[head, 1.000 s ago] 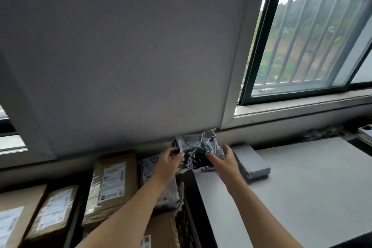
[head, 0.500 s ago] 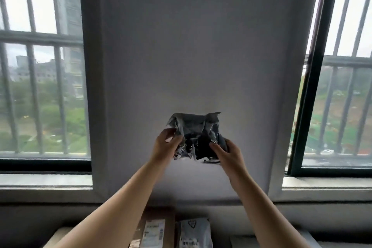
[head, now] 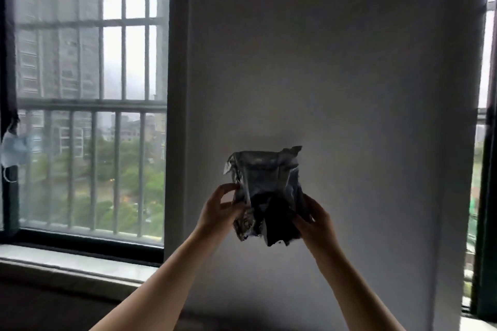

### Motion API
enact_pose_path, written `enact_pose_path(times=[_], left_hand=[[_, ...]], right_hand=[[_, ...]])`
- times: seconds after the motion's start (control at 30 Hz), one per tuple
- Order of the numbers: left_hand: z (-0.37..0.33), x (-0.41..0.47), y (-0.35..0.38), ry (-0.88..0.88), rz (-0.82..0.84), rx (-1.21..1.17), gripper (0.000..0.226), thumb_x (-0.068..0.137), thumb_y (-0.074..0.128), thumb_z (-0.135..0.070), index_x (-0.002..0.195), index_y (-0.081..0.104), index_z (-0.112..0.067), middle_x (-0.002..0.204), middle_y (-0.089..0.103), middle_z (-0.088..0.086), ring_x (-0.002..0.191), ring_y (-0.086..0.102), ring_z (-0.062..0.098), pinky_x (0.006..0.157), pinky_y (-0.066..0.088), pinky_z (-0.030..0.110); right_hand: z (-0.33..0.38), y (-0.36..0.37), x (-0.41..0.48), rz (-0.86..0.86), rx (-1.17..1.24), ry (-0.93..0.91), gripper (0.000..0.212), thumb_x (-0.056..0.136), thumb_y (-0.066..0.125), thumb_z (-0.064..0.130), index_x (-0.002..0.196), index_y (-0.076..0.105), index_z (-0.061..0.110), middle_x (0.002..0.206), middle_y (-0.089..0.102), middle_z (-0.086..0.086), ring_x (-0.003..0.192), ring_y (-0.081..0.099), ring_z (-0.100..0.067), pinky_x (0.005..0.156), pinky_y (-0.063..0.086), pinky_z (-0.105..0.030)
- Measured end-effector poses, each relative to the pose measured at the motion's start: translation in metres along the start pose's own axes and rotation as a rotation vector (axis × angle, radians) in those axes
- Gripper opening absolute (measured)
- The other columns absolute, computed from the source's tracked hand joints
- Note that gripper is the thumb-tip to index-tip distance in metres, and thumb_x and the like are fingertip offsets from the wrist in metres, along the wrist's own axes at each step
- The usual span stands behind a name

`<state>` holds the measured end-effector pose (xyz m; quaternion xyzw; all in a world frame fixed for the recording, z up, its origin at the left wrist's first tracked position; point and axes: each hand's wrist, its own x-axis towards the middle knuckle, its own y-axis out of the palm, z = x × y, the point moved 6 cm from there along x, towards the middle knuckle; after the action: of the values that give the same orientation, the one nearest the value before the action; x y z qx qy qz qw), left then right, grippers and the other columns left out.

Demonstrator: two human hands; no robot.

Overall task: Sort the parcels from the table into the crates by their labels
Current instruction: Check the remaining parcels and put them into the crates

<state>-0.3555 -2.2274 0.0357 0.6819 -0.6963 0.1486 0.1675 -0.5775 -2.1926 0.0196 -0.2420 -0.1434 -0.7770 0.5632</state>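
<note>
Two bare forearms rise from the lower edge of the head view. The left hand [head: 219, 212] pinches the left margin of a crumpled, silver-grey plastic mailer parcel [head: 265, 183] between thumb and fingers. The right hand [head: 315, 219] curls round its lower right corner, fingers behind the film. The parcel is held aloft between both hands at about eye level, upright, with its torn-looking top edge uppermost. Neither the table nor the crates are in view.

No label can be read; the near face is backlit and dark.

Judged from its creases and sag, the parcel is light, soft and limp, with a small dark mass settled low inside. The glossy film is probably slippery. A grip is likely to hold best on the bulk of the contents or on a gathered edge, rather than on a single flat corner.

Just beyond stands a plain white wall pier [head: 349, 75]. To its left are a pale window sill [head: 67, 259] and a barred, dark-framed window [head: 88, 129]. A light-blue face mask [head: 13, 149] hangs at its left frame. Farthest off, hazy tower blocks [head: 59, 48] rise above green trees.
</note>
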Motion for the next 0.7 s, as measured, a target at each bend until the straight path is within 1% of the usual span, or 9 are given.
enact_pose_path(times=[0.1, 0.13, 0.2, 0.27, 0.33, 0.5, 0.57, 0.63, 0.7], left_hand=[[0.01, -0.006, -0.007, 0.009, -0.013, 0.059, 0.047, 0.087, 0.062, 0.014, 0.104, 0.064, -0.03, 0.082, 0.072, 0.011, 0.059, 0.066, 0.005, 0.052, 0.046, 0.016], [0.012, -0.008, -0.008, 0.019, -0.024, 0.073, 0.049, 0.086, 0.061, 0.016, 0.104, 0.063, -0.03, 0.084, 0.073, 0.012, 0.064, 0.067, 0.008, 0.053, 0.047, 0.016], [0.014, -0.01, -0.01, 0.047, -0.043, 0.078, 0.05, 0.086, 0.061, 0.017, 0.105, 0.063, -0.029, 0.088, 0.073, 0.007, 0.072, 0.07, 0.008, 0.055, 0.05, 0.016], [0.015, -0.011, -0.013, 0.086, -0.053, 0.084, 0.051, 0.085, 0.061, 0.018, 0.105, 0.062, -0.029, 0.097, 0.07, -0.002, 0.082, 0.069, 0.004, 0.058, 0.05, 0.012], [0.016, -0.009, -0.018, 0.109, -0.063, 0.082, 0.055, 0.083, 0.062, 0.02, 0.103, 0.06, -0.031, 0.103, 0.066, -0.01, 0.089, 0.066, 0.002, 0.062, 0.05, 0.009], [0.021, 0.007, -0.029, 0.139, -0.04, 0.072, 0.054, 0.081, 0.067, 0.02, 0.1, 0.061, -0.031, 0.105, 0.067, -0.01, 0.093, 0.064, -0.001, 0.068, 0.049, 0.007], [0.023, 0.013, -0.033, 0.169, -0.023, 0.095, 0.052, 0.084, 0.067, 0.014, 0.102, 0.061, -0.034, 0.109, 0.067, -0.009, 0.1, 0.064, 0.001, 0.073, 0.049, 0.007], [0.024, 0.021, -0.04, 0.207, -0.008, 0.108, 0.043, 0.09, 0.068, 0.004, 0.106, 0.062, -0.035, 0.109, 0.069, -0.011, 0.105, 0.065, 0.003, 0.079, 0.048, 0.006], [0.026, 0.028, -0.051, 0.203, -0.001, 0.084, 0.034, 0.093, 0.068, -0.004, 0.11, 0.063, -0.033, 0.107, 0.071, -0.011, 0.104, 0.067, 0.004, 0.084, 0.05, 0.012]], right_hand=[[-0.017, 0.009, -0.01, -0.018, -0.017, 0.042, 0.039, 0.079, 0.079, 0.016, 0.113, 0.066, 0.031, 0.098, 0.075, 0.007, 0.083, 0.072, -0.013, 0.063, 0.053, -0.026], [-0.02, 0.01, -0.012, -0.026, -0.013, 0.055, 0.044, 0.071, 0.079, 0.026, 0.113, 0.065, 0.035, 0.1, 0.074, 0.004, 0.084, 0.072, -0.019, 0.062, 0.054, -0.031], [-0.028, 0.012, -0.011, -0.034, 0.005, 0.07, 0.05, 0.06, 0.075, 0.032, 0.107, 0.063, 0.045, 0.104, 0.074, 0.0, 0.089, 0.072, -0.028, 0.068, 0.058, -0.042], [-0.034, 0.012, -0.01, -0.05, -0.013, 0.057, 0.051, 0.06, 0.075, 0.027, 0.105, 0.063, 0.048, 0.105, 0.074, 0.001, 0.092, 0.073, -0.029, 0.074, 0.06, -0.048], [-0.033, 0.015, -0.01, -0.063, -0.025, 0.05, 0.05, 0.062, 0.074, 0.023, 0.104, 0.062, 0.048, 0.104, 0.074, 0.003, 0.093, 0.073, -0.024, 0.076, 0.06, -0.046], [-0.025, 0.025, -0.006, -0.1, -0.093, 0.038, 0.048, 0.061, 0.074, 0.026, 0.104, 0.059, 0.039, 0.102, 0.072, 0.004, 0.091, 0.07, -0.021, 0.073, 0.058, -0.04], [-0.023, 0.034, -0.004, -0.119, -0.126, 0.043, 0.044, 0.068, 0.079, 0.019, 0.102, 0.058, 0.038, 0.098, 0.072, 0.005, 0.087, 0.07, -0.021, 0.069, 0.056, -0.037], [-0.023, 0.047, 0.001, -0.126, -0.163, 0.055, 0.044, 0.078, 0.078, 0.008, 0.108, 0.058, 0.034, 0.097, 0.072, 0.003, 0.084, 0.07, -0.019, 0.069, 0.058, -0.04], [-0.022, 0.06, 0.003, -0.129, -0.204, 0.069, 0.043, 0.082, 0.074, 0.007, 0.115, 0.058, 0.03, 0.097, 0.073, 0.003, 0.082, 0.071, -0.018, 0.071, 0.06, -0.043]])
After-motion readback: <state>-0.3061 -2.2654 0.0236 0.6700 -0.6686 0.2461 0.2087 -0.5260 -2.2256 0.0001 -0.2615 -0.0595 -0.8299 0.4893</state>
